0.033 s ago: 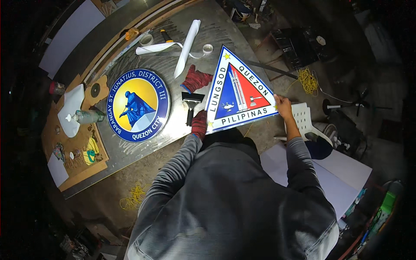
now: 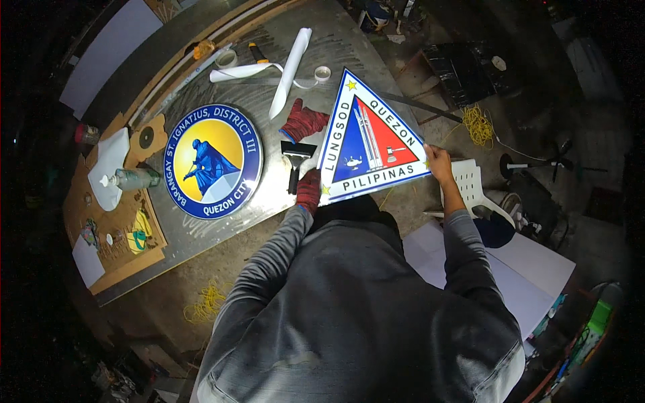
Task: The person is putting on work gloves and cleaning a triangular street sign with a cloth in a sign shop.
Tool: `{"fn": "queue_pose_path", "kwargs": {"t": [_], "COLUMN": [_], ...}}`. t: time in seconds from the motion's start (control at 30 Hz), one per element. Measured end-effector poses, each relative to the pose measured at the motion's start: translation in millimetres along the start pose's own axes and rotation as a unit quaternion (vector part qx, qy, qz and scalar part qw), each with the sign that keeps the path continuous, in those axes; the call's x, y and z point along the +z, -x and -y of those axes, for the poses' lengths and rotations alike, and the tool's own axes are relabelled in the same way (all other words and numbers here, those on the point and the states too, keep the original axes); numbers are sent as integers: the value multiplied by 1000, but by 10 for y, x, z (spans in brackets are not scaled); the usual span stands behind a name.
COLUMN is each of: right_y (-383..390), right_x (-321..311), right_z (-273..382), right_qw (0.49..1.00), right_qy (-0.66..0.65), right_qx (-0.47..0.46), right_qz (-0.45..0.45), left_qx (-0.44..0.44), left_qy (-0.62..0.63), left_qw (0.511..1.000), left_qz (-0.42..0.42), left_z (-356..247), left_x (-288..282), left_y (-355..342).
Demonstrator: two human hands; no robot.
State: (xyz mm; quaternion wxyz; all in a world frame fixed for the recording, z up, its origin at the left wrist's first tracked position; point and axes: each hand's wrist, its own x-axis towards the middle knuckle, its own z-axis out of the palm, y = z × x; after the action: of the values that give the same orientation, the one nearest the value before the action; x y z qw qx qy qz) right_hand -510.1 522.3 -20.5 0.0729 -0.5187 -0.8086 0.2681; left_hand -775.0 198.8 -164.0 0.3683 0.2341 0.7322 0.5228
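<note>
A triangular sign (image 2: 384, 176) with a white border, blue and red halves and yellow stars is held tilted at the table's edge. My left hand (image 2: 310, 191), in a dark red knit glove, is closed on its lower left corner. Bare, my right hand (image 2: 440, 164) grips the right corner, fingers partly hidden behind the sign. Beside my left hand lies a black squeegee (image 2: 294, 168). A second red glove (image 2: 304, 122) rests just beyond it. Further left, a round sign (image 2: 213, 162) with a blue rim and a blue figure on yellow lies flat.
The metal table (image 2: 262, 144) also bears a white roll (image 2: 291, 72), a tape roll (image 2: 322, 74), a yellow-black cutter (image 2: 257, 54) and a spray bottle (image 2: 138, 178). To the right stands a white plastic chair (image 2: 469, 188). Yellow cord (image 2: 478, 125) lies coiled on the floor.
</note>
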Motion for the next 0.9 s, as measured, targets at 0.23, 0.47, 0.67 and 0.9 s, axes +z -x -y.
{"fn": "queue_pose_path", "kwargs": {"t": [0.23,0.47,0.67,0.9], "right_y": [-296,-539,-703,-792], "right_x": [205,308,420,264], "right_z": [-273,-430,67,-158], "right_qw": [999,997,988,974], "right_qy": [2,4,12,-68], "right_qx": [17,-66,-134,-203], "right_qz": [27,37,75,69], "left_qx": [-24,-40,-64,-29], "left_qy": [-42,-59,-71,-25], "left_qw": [998,994,983,943], "left_qz": [-40,-79,-156,-330], "left_z": [328,435,244,39], "left_x": [334,449,55,193], "left_y": [-203,-218,-194,352]}}
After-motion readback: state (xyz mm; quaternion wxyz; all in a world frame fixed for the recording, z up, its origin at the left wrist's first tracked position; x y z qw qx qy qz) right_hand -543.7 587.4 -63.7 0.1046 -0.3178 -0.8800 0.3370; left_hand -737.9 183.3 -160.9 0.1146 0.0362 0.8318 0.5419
